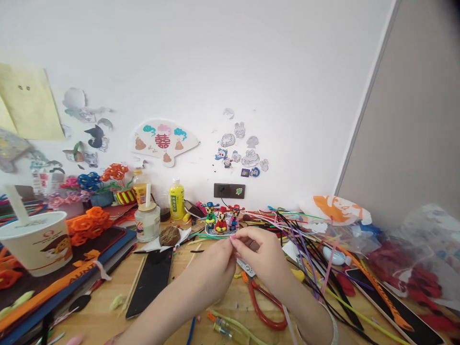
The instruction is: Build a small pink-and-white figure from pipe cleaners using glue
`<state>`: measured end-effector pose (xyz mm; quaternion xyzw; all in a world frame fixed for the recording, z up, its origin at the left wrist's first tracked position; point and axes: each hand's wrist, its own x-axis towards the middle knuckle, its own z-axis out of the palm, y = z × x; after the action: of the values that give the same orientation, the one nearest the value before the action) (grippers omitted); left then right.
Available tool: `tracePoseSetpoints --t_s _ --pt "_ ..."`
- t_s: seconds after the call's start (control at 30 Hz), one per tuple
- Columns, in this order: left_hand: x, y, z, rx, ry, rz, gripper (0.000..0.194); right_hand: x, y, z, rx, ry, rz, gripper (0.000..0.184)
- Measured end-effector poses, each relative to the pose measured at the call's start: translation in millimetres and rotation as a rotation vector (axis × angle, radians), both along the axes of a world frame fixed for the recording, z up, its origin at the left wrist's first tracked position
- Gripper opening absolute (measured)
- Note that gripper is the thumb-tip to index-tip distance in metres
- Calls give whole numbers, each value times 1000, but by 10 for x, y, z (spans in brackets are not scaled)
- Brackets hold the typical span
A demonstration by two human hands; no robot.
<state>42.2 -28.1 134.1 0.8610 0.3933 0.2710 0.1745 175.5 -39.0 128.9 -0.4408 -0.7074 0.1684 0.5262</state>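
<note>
A: What are the hands working at?

B: A pinkish spot (232, 236) is showing where the fingertips are meeting; I cannot tell whether it is a small piece or a fingernail.

A: How are the hands set?

B: The right hand (260, 244) is pinching, thumb against forefinger. The left hand (222, 254) is meeting it, but its fingertips are hiding behind it, so I cannot tell whether they are gripping.

A: How far along is it looking?

B: Just beyond the hands, a green-clad figurine (210, 219), a red-clad figurine (222, 224) and a pink-clad figurine (235, 220) are sitting together on a small tray (207, 232). Each is wearing a hat and coloured clothes, so I am judging their main modelling done. The fingertip work is seeming unfinished; what else is left is not showing.

A: And farther out?

B: Red-handled scissors (252, 299) are lying just nearer than the right hand, and craft stems (304, 244) are sprawling to its right. A black slab (153, 282) is lying left of the left hand, a yellow bottle (177, 200) is standing beyond it, and a paper cup (46, 245) is standing well to its left.
</note>
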Motion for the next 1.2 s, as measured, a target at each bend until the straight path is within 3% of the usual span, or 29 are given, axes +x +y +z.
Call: tracePoseSetpoints --t_s 0.1,0.2,0.47,0.73,0.87,1.07,1.2 --pt "-43 -8 53 -2 -25 -21 23 44 5 31 145 -145 -85 10" --pt "-106 23 104 131 -82 38 26 86 25 40 230 -245 -88 8" --pt "-139 87 85 272 -34 11 22 91 54 -7 -48 -184 23 10" --pt "-129 87 101 316 53 48 21 114 48 10 -63 -123 18 8" --pt "-98 70 106 256 0 57 22 151 44 21 -27 -224 5 7" --pt "-78 75 120 242 -129 155 23 90 -26 96 129 -545 -72 17" --pt "-50 84 106 239 -223 187 24 34 -29 62 72 -483 -52 17"
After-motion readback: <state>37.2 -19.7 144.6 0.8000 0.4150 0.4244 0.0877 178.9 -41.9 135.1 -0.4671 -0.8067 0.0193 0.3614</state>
